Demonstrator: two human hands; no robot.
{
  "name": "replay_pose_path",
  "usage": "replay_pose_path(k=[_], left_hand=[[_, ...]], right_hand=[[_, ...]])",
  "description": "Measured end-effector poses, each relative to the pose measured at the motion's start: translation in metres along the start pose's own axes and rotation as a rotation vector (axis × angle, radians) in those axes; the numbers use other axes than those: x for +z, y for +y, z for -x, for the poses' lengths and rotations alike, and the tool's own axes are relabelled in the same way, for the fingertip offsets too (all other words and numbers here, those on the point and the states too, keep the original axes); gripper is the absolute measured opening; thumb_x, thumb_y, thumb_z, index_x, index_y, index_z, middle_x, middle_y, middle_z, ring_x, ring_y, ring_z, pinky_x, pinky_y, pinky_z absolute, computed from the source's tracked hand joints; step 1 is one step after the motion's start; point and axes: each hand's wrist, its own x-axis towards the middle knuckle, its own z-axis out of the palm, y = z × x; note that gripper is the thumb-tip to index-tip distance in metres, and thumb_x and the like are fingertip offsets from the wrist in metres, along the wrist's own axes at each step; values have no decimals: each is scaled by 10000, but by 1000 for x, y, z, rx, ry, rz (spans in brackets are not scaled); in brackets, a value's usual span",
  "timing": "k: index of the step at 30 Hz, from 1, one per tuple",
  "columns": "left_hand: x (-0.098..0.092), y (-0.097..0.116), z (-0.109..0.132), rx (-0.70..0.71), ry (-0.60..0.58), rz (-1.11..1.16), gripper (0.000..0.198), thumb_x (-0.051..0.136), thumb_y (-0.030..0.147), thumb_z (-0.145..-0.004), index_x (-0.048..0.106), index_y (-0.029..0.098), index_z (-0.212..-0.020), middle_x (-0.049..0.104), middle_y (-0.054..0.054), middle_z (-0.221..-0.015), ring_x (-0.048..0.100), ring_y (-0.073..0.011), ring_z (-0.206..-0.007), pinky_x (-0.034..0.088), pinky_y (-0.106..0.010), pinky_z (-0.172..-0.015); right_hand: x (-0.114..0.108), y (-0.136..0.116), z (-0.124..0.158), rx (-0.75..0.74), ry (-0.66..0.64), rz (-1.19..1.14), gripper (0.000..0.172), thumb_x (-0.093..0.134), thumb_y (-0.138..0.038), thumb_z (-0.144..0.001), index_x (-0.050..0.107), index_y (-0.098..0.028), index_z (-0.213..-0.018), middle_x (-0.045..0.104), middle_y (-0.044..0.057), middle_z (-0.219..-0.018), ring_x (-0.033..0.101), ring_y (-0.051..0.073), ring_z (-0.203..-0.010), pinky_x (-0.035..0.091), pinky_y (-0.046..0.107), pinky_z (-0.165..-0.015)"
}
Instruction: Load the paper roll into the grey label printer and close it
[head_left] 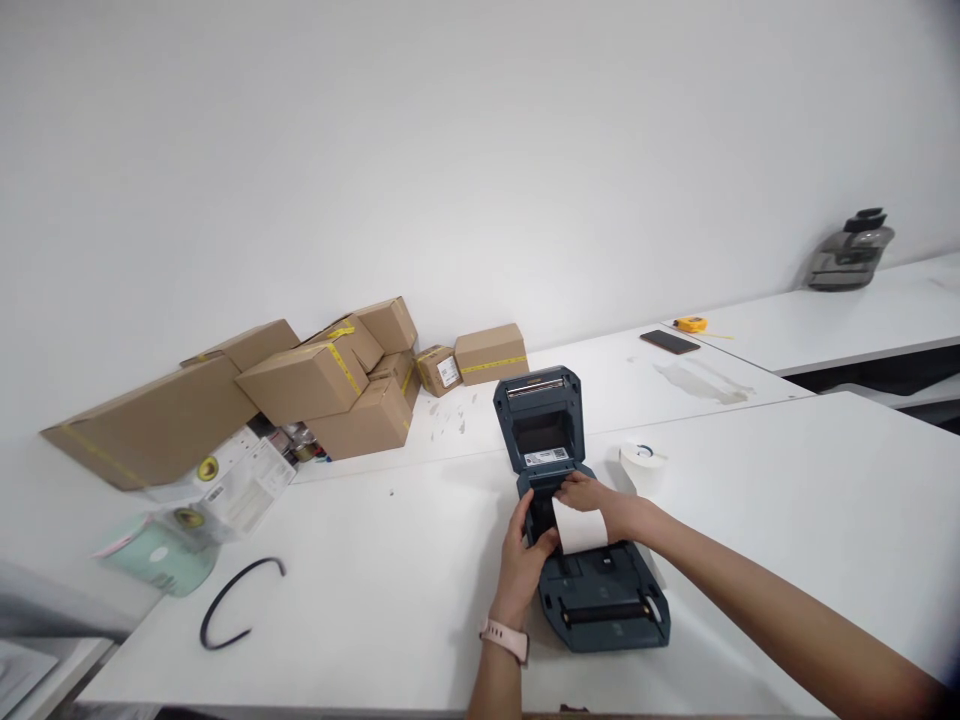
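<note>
A dark blue-grey label printer (600,590) stands on the white table with its lid (541,425) raised and tilted back. White label paper (581,530) hangs over the bay in its middle; most of its roll is out of sight behind the paper and my hands. My left hand (521,555), with a pink watch band at the wrist, grips the printer's left side, thumb reaching into the bay. From the right, my right hand (596,500) bends over the bay with curled fingers on the label roll, its fingertips partly hidden.
Behind the printer's right side sits another white roll (643,462). Cardboard boxes (360,420) are piled against the wall at left, beside plastic packets (176,550) and a dark curved strip (225,600). A phone (669,342), yellow tape measure (691,325) and large bottle (851,255) are farther right.
</note>
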Motion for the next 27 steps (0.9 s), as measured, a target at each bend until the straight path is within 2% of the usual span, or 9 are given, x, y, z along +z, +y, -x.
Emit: replay_pose_path(k=[2, 5, 9, 13, 17, 20, 21, 24, 27], left_hand=[[-1, -1, 2, 11, -7, -32, 667, 707, 308, -789, 525, 222, -1426, 477, -82, -1545, 383, -287, -1460, 307, -409, -1202], [-1, 0, 11, 31, 33, -163, 618, 677, 347, -831, 539, 223, -1421, 430, -82, -1577, 299, -292, -1501, 259, -437, -1224], [2, 10, 35, 134, 105, -380, 408, 638, 358, -878, 675, 308, -1281, 329, 3, -1632, 154, -308, -1547, 102, -506, -1261], [7, 16, 69, 286, 3, -521, 302, 520, 323, -949, 756, 365, -1133, 512, 5, -1513, 296, -333, -1502, -31, -568, -1259], [8, 8, 96, 492, -162, -695, 411, 518, 400, -959, 614, 332, -1353, 590, -74, -1438, 456, -358, -1410, 138, -694, -1212], [11, 2, 102, 787, -100, -801, 663, 587, 636, -860, 568, 237, -1389, 654, -121, -1361, 550, -373, -1328, 301, -686, -1160], [13, 2, 101, 860, -55, -825, 639, 588, 652, -852, 611, 227, -1329, 695, -112, -1302, 587, -357, -1291, 343, -653, -1154], [20, 5, 95, 947, 44, -872, 208, 576, 385, -936, 715, 255, -1021, 771, -36, -1130, 675, -268, -1179, 434, -537, -1132], [24, 8, 92, 952, 68, -853, 207, 535, 131, -915, 690, 260, -868, 790, 24, -998, 716, -203, -1074, 464, -491, -1107]], right_hand=[[-3, -7, 15, -17, 6, 1, 140, 723, -191, -755, 752, -156, -887, 745, 137, -956, 655, 298, -1008, 421, 428, -1005], [-3, -19, 44, -27, 44, -21, 254, 645, -165, -825, 748, -181, -1057, 737, 122, -1090, 631, 287, -1127, 345, 451, -1106], [13, -31, 78, -46, 197, -103, 298, 655, -207, -862, 720, -217, -1152, 721, 93, -1190, 605, 294, -1211, 287, 514, -1171], [38, -39, 98, -49, 374, -92, 293, 640, -202, -882, 711, -223, -1166, 740, 95, -1177, 626, 308, -1196, 358, 551, -1136], [51, -45, 117, -42, 470, -118, 276, 549, -252, -971, 686, -249, -1211, 733, 86, -1225, 655, 269, -1184, 423, 524, -1108], [53, -46, 128, -40, 524, -182, 358, 479, -217, -1001, 596, -254, -1337, 698, 84, -1303, 636, 244, -1230, 459, 488, -1095], [53, -45, 130, -37, 549, -202, 395, 455, -195, -1002, 557, -253, -1379, 689, 86, -1318, 629, 242, -1241, 468, 482, -1091], [57, -42, 130, -23, 622, -252, 492, 392, -134, -987, 475, -277, -1451, 684, 80, -1321, 635, 233, -1231, 516, 449, -1047], [62, -39, 126, 21, 659, -292, 502, 388, -127, -976, 480, -294, -1441, 684, 77, -1313, 651, 230, -1197, 567, 405, -973]])
